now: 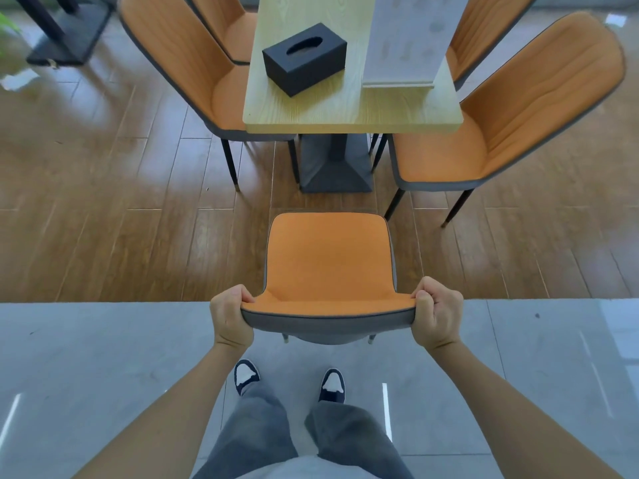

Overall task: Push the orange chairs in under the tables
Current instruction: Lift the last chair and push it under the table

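A wood floor [121, 209] meets grey tile [103, 357] under the person's feet. The table [345, 112] stands straight ahead, side chairs flanking it. The held chair [328, 257] sits well short of the table's near edge, seat pointing at it. Left hand [230, 319] and right hand [437, 314] are each clenched round a corner of its backrest, equally near; the push looks to run straight forward.

The left hand [231, 316] and the right hand [438, 314] grip the backrest corners of an orange chair [330, 261]. The chair stands apart from the table [352, 112].
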